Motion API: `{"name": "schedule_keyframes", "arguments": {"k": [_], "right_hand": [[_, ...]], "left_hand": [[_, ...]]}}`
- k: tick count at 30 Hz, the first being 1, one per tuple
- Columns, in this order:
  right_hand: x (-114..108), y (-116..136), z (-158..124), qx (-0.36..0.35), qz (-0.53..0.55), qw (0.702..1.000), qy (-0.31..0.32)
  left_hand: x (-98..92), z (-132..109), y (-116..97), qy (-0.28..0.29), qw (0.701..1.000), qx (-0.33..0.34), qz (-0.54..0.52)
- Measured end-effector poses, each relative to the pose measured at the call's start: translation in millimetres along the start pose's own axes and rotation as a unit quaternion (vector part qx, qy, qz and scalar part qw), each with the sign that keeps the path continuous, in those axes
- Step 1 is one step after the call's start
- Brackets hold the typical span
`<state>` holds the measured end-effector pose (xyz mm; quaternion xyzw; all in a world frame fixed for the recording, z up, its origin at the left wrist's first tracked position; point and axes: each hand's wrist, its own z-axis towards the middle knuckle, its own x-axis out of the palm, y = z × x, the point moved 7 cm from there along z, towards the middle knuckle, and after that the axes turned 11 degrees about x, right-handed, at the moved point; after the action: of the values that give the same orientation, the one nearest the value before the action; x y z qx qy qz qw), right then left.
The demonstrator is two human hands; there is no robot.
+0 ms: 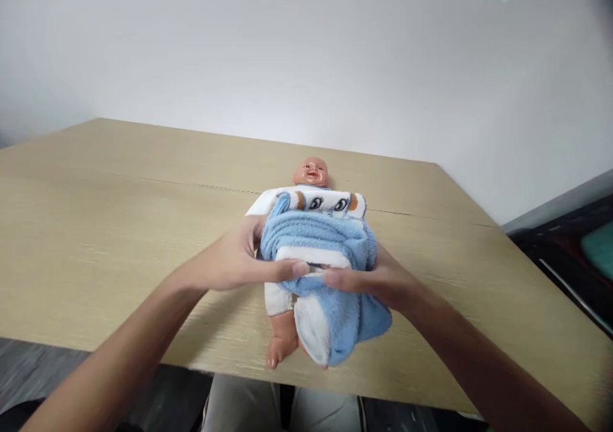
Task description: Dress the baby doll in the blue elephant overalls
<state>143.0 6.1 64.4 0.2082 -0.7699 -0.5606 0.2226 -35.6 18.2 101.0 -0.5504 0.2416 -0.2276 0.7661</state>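
A baby doll [311,172] lies on its back with its head toward the wall and a bare foot near the table's front edge. White clothing [278,299] covers its arm and leg on the left side. Above its body I hold a bunched, fluffy blue and white doll garment [325,228] with embroidered eyes. My left hand [253,253] grips its left side, thumb on the front. My right hand [368,279] grips the other side, its thumb close to the left one at a white-edged opening. Most fingers are hidden behind the cloth.
The light wooden table [143,215] reaches back to a white wall [239,55]. At the far right stands a black object [565,253], only partly in view. My legs [282,403] are below the front edge.
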Motion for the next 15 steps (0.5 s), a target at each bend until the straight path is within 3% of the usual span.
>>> {"name": "schedule_keyframes", "arguments": {"k": [5,7,11,15], "right_hand": [[14,-19,-18,0.025,-0.149,0.975,-0.160],[21,-24,-22,0.027,-0.212,0.958,-0.190],[34,-32,-25,0.004,-0.287,0.935,-0.206],[34,-43,-22,0.000,-0.321,0.915,-0.244]], "left_hand": [[21.1,-62,26,-0.198,0.973,-0.084,0.086],[31.0,-80,39,-0.251,0.958,-0.099,0.099],[47.9,-101,62,-0.292,0.944,-0.117,0.098],[51.4,-103,74,-0.267,0.944,-0.129,0.141]]}}
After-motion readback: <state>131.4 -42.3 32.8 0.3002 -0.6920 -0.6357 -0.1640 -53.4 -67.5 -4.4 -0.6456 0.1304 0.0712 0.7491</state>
